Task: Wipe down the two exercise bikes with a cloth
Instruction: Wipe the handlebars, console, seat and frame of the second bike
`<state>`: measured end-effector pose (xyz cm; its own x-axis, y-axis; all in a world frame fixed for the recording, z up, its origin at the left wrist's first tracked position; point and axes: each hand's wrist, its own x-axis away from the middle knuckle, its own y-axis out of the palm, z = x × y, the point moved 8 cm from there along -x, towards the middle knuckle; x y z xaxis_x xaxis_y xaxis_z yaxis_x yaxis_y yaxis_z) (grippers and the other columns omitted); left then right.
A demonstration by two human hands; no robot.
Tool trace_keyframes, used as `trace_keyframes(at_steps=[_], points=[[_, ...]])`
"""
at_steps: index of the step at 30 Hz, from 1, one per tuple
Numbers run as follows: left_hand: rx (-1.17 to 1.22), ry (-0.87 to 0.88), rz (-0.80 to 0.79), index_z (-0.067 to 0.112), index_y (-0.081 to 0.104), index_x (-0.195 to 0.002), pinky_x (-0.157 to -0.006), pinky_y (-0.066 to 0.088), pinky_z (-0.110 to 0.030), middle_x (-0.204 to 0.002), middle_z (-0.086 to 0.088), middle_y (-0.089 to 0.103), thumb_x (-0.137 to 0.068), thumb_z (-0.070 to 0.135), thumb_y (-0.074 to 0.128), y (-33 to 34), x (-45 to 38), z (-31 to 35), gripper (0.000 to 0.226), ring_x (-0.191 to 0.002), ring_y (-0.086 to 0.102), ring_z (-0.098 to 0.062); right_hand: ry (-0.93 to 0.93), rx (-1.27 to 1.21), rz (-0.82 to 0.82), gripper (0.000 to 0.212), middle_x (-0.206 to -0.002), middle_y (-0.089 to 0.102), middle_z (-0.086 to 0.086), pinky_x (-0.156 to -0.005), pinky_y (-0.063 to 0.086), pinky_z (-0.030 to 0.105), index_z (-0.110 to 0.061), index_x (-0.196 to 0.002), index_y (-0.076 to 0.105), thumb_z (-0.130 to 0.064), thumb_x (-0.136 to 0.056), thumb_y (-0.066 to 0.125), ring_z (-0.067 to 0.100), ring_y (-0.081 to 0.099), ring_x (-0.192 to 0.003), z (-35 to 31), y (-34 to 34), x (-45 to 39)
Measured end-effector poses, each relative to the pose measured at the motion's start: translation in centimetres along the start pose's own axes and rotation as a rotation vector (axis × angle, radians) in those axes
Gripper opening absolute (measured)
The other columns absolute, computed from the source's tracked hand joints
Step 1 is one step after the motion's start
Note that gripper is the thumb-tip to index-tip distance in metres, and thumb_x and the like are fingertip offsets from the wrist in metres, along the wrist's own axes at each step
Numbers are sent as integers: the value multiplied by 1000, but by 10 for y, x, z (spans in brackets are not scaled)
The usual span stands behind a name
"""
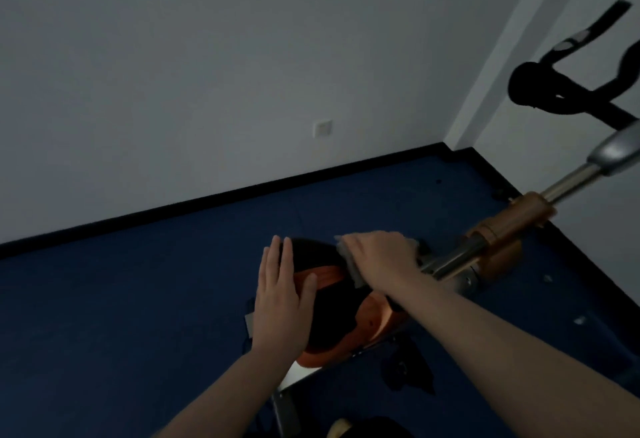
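One exercise bike stands before me, its black and orange saddle [332,302] just below my hands. My left hand [282,294] lies flat on the saddle's left side with straight fingers. My right hand [379,255] presses a grey cloth [349,264] onto the front of the saddle; whether its fingers curl round the cloth is hard to tell. The orange frame [509,229] and a silver post [568,183] lead up to the black handlebars [568,91] at the upper right. No second bike is in view.
Blue carpet [138,299] covers the floor up to a black skirting and a white wall with a socket [322,128]. A black pedal [408,368] sticks out below the saddle. The room's corner lies behind the handlebars.
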<state>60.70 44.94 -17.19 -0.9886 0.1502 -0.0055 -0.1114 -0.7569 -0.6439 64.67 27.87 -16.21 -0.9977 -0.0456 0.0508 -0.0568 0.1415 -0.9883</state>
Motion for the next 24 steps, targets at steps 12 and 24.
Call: trace_keyframes(at_steps=[12,24], points=[[234,-105,-36,39,-10,-152,-121,20,-40,-158,24,-1,-66,60,76,4,3,-15,123,-146,8,-3,-186,-103,-2,55,-109,64,-1,-75,40,37,-25,-110,53,-55,-96,9,22,61,-94,-31,11,-11],[445,-217,-218,35,-18,-151,-112,39,-46,-154,7,14,-58,31,93,9,4,-24,144,-139,31,-15,-126,-293,-206,60,-127,61,-2,-80,45,35,-30,-132,50,-64,-97,14,21,60,-109,-58,19,-35]])
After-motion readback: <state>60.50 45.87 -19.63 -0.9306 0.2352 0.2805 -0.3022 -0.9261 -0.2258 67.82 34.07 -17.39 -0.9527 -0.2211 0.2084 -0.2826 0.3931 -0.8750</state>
